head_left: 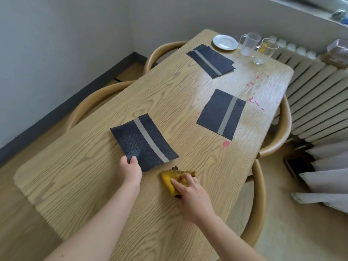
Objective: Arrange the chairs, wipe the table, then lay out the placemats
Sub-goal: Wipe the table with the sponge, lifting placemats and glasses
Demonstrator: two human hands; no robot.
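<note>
Fingertips [134, 158] of the left grip [130, 171] pinch the closest corner of the near placemat [143, 140], which looks like a hold for dragging or peeling the mat aside so the wood under it can be reached. The right grip [190, 193], just right of that placemat's near edge, is curled over a yellow cloth [167, 182] and presses it flat on the worktop [75, 185], one finger lying along the top. That is how one bears down for a wiping stroke.

Beyond the near placemat and to its right lies a second placemat [221, 113], turned at a different angle. Further beyond is a far stack of placemats [211, 60], seemingly two overlapped. None sits squarely at a seat, so they seem parked rather than laid.

A pink spot [226, 143] lies right of the near placemat, and more pink smears [256, 102] are scattered further right and beyond it, so wiping is probably unfinished. A white plate [225, 42] and two glass mugs [249, 44] stand well beyond the near placemat, past the stack.

Chairs [94, 100] on either side of the near placemat are tucked under the worktop, so arranging them looks done.
</note>
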